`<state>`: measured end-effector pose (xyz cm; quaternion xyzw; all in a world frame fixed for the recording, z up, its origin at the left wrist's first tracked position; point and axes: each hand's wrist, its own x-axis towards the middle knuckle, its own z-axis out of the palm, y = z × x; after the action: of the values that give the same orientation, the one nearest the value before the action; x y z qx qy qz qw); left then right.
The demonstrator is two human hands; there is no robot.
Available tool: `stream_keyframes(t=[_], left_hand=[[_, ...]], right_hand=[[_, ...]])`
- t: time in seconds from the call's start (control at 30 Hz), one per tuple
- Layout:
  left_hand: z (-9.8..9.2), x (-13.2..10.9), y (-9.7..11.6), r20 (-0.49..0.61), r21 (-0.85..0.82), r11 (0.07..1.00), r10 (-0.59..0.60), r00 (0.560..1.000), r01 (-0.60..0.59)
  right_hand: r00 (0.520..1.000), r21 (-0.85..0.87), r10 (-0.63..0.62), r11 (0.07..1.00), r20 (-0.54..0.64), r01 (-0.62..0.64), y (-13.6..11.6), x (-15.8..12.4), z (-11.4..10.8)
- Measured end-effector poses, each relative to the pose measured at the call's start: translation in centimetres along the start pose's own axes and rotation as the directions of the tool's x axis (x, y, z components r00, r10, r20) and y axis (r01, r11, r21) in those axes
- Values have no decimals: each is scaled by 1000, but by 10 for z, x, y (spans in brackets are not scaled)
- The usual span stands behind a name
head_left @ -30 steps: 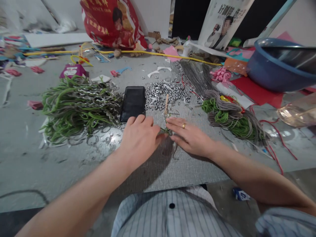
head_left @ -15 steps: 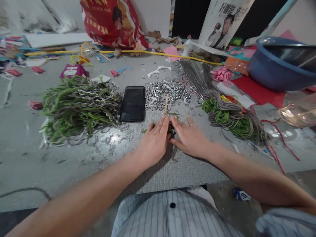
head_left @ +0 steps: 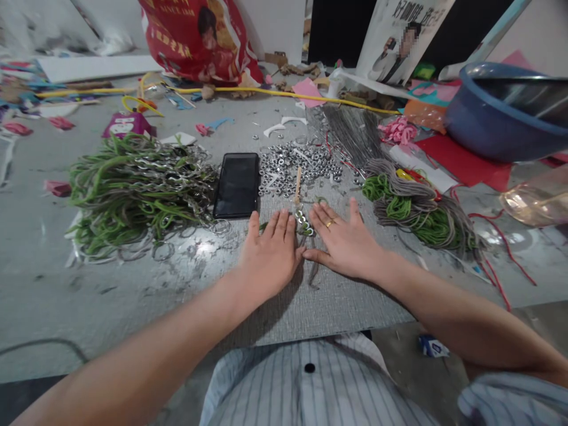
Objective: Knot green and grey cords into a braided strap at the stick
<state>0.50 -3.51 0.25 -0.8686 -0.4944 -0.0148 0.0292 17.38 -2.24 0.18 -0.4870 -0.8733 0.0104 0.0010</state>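
Note:
Between my two hands lies a short braid of green and grey cord with shiny hex nuts [head_left: 304,222] in it, its grey tail trailing toward me. My left hand [head_left: 270,254] rests flat to the left of the braid, fingers stretched out. On the other side, my right hand [head_left: 346,244] also lies flat with spread fingers, a ring on one of them. The thumbs almost meet over the cord tails. A thin wooden stick [head_left: 298,184] stands at the braid's far end. Past it spreads a heap of loose metal nuts [head_left: 310,164].
A black phone [head_left: 236,185] lies left of the nuts, beside a large pile of nut-studded green and grey cords [head_left: 137,195]. To the right are loose cord bundles [head_left: 426,213], grey strands [head_left: 355,133] and a blue basin [head_left: 497,127]. A red bag [head_left: 199,47] stands behind.
My hands have moved apart from over the braid, the left one shifting left and the right one slightly right. The nuts in the braid now show between them.

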Motion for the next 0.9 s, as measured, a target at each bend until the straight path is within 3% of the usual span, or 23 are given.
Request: stream_keyframes(t=[0.2,0.4,0.57,0.73,0.9], left_hand=[[-1,-1,1,30,42,999,-15,999,14],[0,0,1,40,53,998,-26,999,24],[0,-2,0,-8,24,1000,-16,1000,16],[-8,4,-7,-81,-100,995,-24,996,16],[-5,16,-16,-183,-137,990,19,983,-45]], right_hand=[[991,-114,108,987,-82,-117,2,1,-1],[970,-44,159,985,-182,-170,18,-2,6],[973,-58,198,977,-122,-206,23,-2,-1],[995,76,34,997,-97,-27,21,7,-12],[980,136,-119,981,-160,141,21,15,-4]])
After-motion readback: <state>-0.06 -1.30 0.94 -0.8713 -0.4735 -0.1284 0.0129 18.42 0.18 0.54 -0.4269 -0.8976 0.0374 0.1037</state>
